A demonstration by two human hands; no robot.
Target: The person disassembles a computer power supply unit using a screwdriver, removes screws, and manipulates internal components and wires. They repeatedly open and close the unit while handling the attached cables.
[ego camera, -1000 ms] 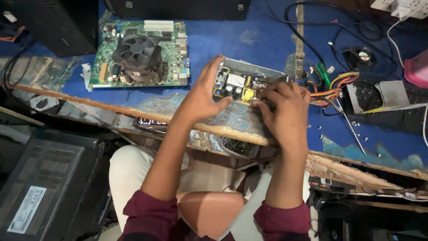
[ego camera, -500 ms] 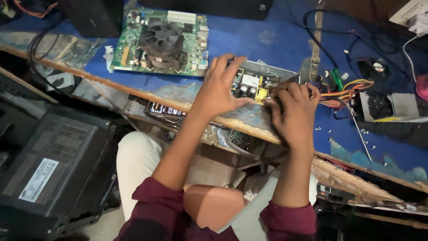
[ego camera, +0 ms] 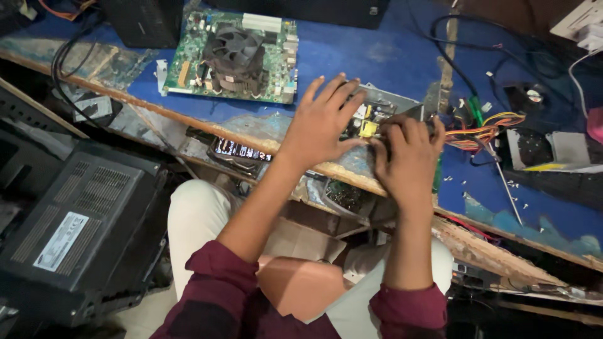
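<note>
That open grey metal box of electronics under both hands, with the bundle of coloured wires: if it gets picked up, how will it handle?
The open grey metal box probably lifts stiffly. Its bundle of coloured wires would likely flop and drag. The exposed parts under the left hand and right hand look fragile.

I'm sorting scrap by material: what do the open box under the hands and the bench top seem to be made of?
The open box under the left hand and right hand looks like thin sheet metal, dull grey, with folded walls. The bench top seems wooden, painted blue; worn patches and a splintered front edge show bare brown.
</note>
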